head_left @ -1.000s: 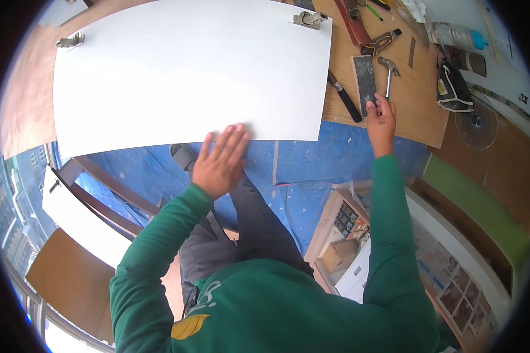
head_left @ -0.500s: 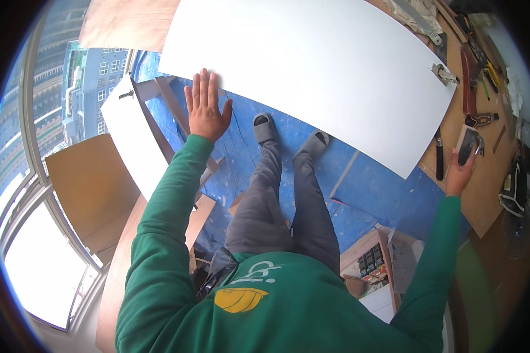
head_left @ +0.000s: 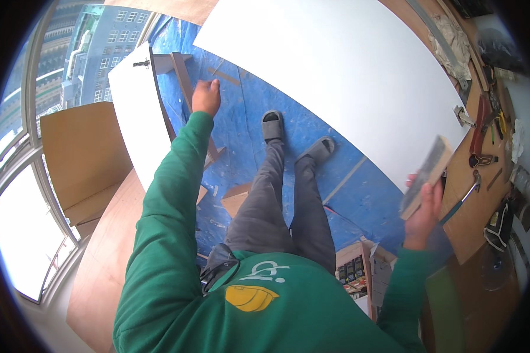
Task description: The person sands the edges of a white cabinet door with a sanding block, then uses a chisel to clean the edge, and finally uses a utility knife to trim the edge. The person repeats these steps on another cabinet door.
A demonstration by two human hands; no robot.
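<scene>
Left hand point(head_left: 206, 97) and right hand point(head_left: 423, 219) are well apart in front of me. On the right, my fingers are clamped around a long block point(head_left: 425, 179) with a grey face and a pale edge, tilted, just in front of the near right corner of a large white panel point(head_left: 335, 70); whether they touch, I cannot tell. On the left, my fingers are curled into a loose fist above a blue floor sheet point(head_left: 241, 112), where my grey slippers point(head_left: 271, 125) stand. The panel stretches away beyond them, a metal hinge point(head_left: 463, 116) at its right edge. On the right, the wooden bench point(head_left: 464, 235) carries a hammer point(head_left: 462, 200) and, farther along, a dark red tool point(head_left: 480, 120). Far left, windows show a blue building point(head_left: 109, 53).
</scene>
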